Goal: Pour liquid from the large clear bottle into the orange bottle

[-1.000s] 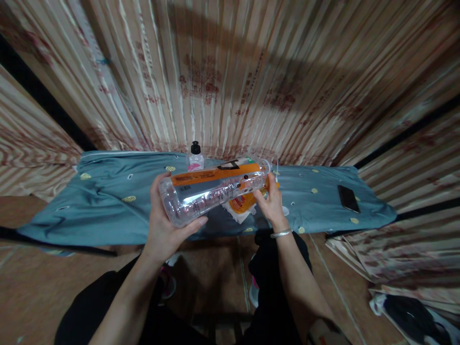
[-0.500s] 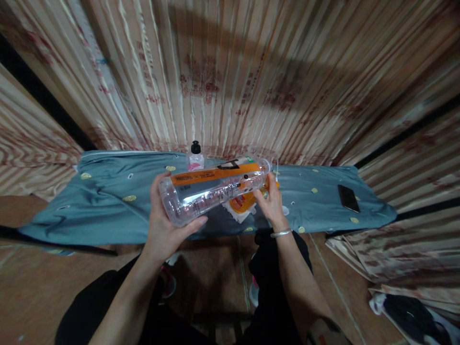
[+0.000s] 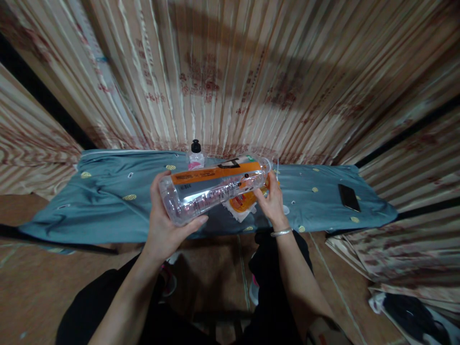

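I have both hands on the clear bottle (image 3: 215, 189), held on its side above the middle of the desk (image 3: 108, 211). The left hand's (image 3: 167, 230) grip is spread wide around the base; the right hand's (image 3: 271, 201) grip is closed in about the neck, fingers curled.

Beneath it, toward the near edge, an orange container (image 3: 246, 201) rests on white tissue (image 3: 240, 217), partly hidden. A black-capped bottle (image 3: 196, 148) stands by the far edge, and a dark phone (image 3: 348, 197) lies near the right end.

I judge the handling partway along: the clear bottle is lifted and steadied, but not set down. I can't tell whether anything is passing through its mouth.
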`<action>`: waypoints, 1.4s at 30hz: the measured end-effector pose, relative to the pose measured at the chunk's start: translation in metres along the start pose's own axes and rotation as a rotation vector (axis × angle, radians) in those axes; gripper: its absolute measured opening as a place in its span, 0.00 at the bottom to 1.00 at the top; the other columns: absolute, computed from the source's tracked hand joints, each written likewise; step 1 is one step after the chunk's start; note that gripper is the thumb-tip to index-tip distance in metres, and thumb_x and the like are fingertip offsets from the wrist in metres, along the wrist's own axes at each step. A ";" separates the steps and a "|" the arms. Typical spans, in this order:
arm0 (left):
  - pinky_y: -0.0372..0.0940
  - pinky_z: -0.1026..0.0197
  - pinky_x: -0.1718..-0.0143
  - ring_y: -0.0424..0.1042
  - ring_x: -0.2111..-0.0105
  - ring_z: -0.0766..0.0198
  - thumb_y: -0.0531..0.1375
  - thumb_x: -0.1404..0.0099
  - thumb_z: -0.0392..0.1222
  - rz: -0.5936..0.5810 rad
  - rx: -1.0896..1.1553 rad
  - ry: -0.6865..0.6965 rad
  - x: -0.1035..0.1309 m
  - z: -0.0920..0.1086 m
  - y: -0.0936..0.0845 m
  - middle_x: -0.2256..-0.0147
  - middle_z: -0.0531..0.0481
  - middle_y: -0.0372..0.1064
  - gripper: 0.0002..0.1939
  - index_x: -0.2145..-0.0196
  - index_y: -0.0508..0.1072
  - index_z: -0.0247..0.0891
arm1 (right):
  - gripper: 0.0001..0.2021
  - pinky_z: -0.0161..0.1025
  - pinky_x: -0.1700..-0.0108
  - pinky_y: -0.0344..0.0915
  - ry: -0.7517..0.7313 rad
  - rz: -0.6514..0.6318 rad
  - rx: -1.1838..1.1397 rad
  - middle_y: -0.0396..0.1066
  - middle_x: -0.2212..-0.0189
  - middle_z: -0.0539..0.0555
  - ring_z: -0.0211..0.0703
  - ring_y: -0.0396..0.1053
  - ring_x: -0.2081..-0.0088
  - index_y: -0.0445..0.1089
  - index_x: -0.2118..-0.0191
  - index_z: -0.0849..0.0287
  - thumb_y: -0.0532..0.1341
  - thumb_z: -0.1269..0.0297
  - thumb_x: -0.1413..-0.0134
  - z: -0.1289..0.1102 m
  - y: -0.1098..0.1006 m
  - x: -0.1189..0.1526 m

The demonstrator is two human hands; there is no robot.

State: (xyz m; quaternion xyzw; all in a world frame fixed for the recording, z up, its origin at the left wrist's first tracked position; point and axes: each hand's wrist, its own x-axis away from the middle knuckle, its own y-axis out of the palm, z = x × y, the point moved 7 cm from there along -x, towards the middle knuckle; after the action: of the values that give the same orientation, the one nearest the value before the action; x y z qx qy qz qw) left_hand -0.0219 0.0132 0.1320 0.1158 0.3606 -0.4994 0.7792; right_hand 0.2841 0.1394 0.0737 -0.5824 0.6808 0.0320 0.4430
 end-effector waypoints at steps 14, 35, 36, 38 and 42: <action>0.77 0.41 0.44 0.79 0.46 0.46 0.76 0.42 0.61 -0.011 0.002 0.051 0.000 0.003 0.000 0.42 0.40 0.71 0.51 0.28 0.61 0.49 | 0.36 0.67 0.29 0.64 -0.001 -0.006 -0.010 0.70 0.33 0.64 0.62 0.70 0.33 0.59 0.27 0.52 0.64 0.45 0.34 -0.001 0.000 0.000; 0.74 0.34 0.39 0.78 0.44 0.41 0.78 0.47 0.61 -0.039 0.042 -0.086 -0.001 -0.002 0.002 0.41 0.38 0.71 0.52 0.31 0.61 0.46 | 0.36 0.66 0.33 0.68 0.048 0.000 -0.003 0.75 0.38 0.64 0.62 0.74 0.37 0.62 0.29 0.53 0.65 0.43 0.37 -0.002 -0.002 0.000; 0.75 0.35 0.40 0.79 0.45 0.41 0.77 0.46 0.61 -0.033 0.045 -0.075 -0.001 -0.001 0.002 0.42 0.37 0.72 0.52 0.31 0.61 0.46 | 0.36 0.66 0.33 0.68 0.046 0.000 0.001 0.74 0.37 0.64 0.62 0.73 0.37 0.62 0.29 0.53 0.65 0.43 0.37 -0.002 -0.002 0.000; 0.75 0.35 0.41 0.79 0.46 0.41 0.77 0.46 0.61 -0.031 0.057 -0.072 -0.001 -0.001 0.003 0.43 0.38 0.72 0.51 0.31 0.61 0.46 | 0.36 0.65 0.33 0.68 0.048 0.001 0.009 0.74 0.37 0.64 0.63 0.73 0.37 0.61 0.29 0.52 0.64 0.42 0.36 -0.001 -0.001 0.000; 0.75 0.35 0.40 0.79 0.45 0.40 0.78 0.47 0.61 -0.030 0.066 -0.091 -0.002 -0.002 0.004 0.43 0.37 0.72 0.52 0.32 0.62 0.46 | 0.37 0.65 0.33 0.68 0.056 -0.006 0.013 0.73 0.36 0.64 0.63 0.73 0.37 0.60 0.29 0.52 0.64 0.41 0.36 -0.001 0.000 0.001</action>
State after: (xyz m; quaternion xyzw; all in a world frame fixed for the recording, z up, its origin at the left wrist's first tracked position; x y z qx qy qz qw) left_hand -0.0202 0.0173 0.1308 0.1131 0.3097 -0.5274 0.7830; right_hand 0.2840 0.1381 0.0738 -0.5821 0.6915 0.0099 0.4277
